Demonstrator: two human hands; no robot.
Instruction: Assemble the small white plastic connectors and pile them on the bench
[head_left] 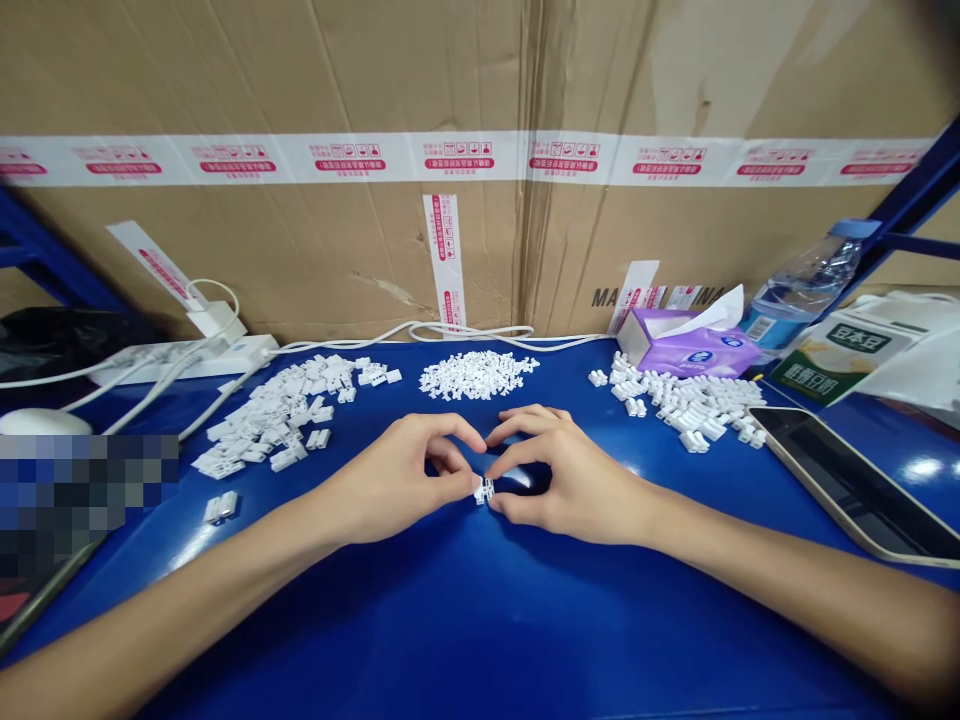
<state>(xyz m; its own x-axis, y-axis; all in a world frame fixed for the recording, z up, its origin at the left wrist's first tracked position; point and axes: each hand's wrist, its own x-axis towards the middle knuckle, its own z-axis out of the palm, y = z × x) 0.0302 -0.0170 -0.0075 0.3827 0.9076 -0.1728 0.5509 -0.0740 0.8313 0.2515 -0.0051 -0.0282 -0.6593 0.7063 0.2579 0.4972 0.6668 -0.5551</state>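
Observation:
A small white plastic part [484, 491] is between my two hands, just above or on the blue table [480, 620]. My left hand [420, 470] comes from the left, its thumb and fingertips closed on the part's left side. From the right, my right hand [559, 475] pinches the part's right side between thumb and index finger. Behind the hands lies a heap of tiny white pieces [476, 375]. A pile of flat white pieces [277, 410] spreads at the left, and another pile of white pieces [686, 400] sits at the right.
A phone [862, 485], a purple tissue pack [690, 345], a plastic bottle [810, 280] and a green-and-white carton [832, 345] stand or lie at the right. A power strip [180, 360] with white cables is at the back left. Cardboard [337, 240] rises behind the table.

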